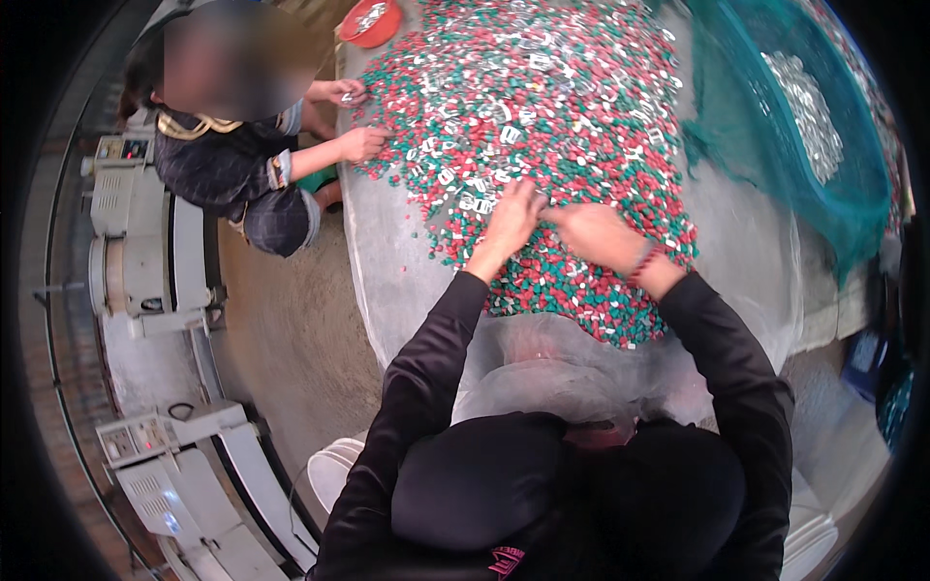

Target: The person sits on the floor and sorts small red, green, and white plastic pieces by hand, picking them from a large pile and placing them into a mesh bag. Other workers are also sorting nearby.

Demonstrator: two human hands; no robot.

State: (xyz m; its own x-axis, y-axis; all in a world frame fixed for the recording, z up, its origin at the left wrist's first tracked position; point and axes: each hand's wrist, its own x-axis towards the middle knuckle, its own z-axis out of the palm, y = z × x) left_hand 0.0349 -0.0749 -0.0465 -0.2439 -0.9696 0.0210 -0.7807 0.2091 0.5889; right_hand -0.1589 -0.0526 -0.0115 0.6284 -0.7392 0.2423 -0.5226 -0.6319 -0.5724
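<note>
My left hand (513, 221) is over a wide spread of small red, green and white pieces (581, 281), its fingers curled in and pressed together. What they hold, if anything, is too small to name. My right hand (599, 235), with a red braided band on the wrist, reaches in from the right. Its fingers are bent, the index tip close to my left fingertips, and it looks slightly blurred. Silver buckle-like metal parts (475, 203) lie among the pieces just left of my left hand, and more lie farther up, such as a square metal frame (510, 135).
Across the table's left edge a person (237, 165) has both hands at the pieces. An orange-red bowl (371, 23) holds metal parts at the far left. At right, a green net (852, 194) holds a heap of silver parts (809, 121). Grey machines (174, 455) stand at left.
</note>
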